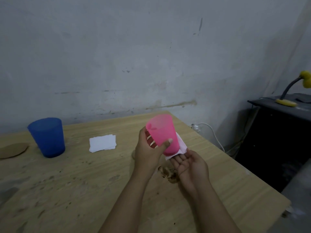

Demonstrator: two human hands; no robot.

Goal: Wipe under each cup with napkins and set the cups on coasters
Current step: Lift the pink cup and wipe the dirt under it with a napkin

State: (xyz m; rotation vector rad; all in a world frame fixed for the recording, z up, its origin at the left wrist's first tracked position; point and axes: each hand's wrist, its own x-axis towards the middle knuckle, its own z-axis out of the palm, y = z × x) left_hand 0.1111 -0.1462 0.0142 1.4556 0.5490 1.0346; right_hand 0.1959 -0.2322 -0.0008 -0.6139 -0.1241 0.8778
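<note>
While you hold the pink cup (162, 134) lifted off the table (84, 190), your two hands meet a little right of centre, at about four o'clock from the middle of the view. Your left hand (148, 152) wraps the cup's side, thumb across the front and fingers behind, tilting it so the base faces your other palm. Your right hand (188, 163) lies flat and palm up beneath it, fingers straight, carrying a napkin (182, 147) against the cup's bottom; that flat support lets the paper press evenly on the base. Just below your hands, toward six o'clock, a brown stain (170, 174) marks the wood, likely where this cup stood, so the spot itself appears not yet wiped.

Farther off at ten o'clock from your hands, a stack of spare napkins (102, 143) lies within easy reach. Beyond it at nine o'clock the blue cup (48, 137) stands upright on bare wood, not on a coaster. A brown disc (12, 150), probably a coaster though the edge crops it, lies just left of that cup, apart from it.
</note>
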